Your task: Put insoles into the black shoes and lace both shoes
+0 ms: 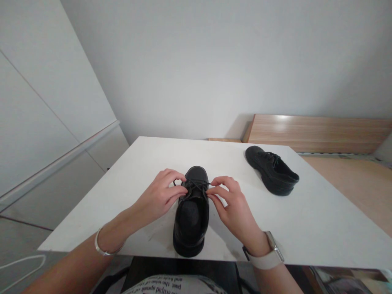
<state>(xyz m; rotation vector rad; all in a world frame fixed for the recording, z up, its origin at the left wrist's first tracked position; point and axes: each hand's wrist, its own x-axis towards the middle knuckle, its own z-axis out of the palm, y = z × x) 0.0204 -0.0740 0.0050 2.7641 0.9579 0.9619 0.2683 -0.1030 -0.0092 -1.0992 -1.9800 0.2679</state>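
Note:
A black lace-up shoe (191,216) stands upright near the table's front edge, its toe pointing away from me. Its thin black shoelace (197,183) crosses over the tongue. At the shoe's left side, my left hand (163,190) pinches the lace between thumb and fingers, and a small loop shows by the fingertips. On the other side my right hand (229,200) holds a lace end in a pinch, with its fingertips close to the eyelets. The exact grip of the thumbs is partly hidden by the fingers.
A second black shoe (272,169), laced, lies at the back right of the white table (147,159). Behind the table are a grey wall and a wooden headboard (306,132). A white cable (27,261) hangs at lower left.

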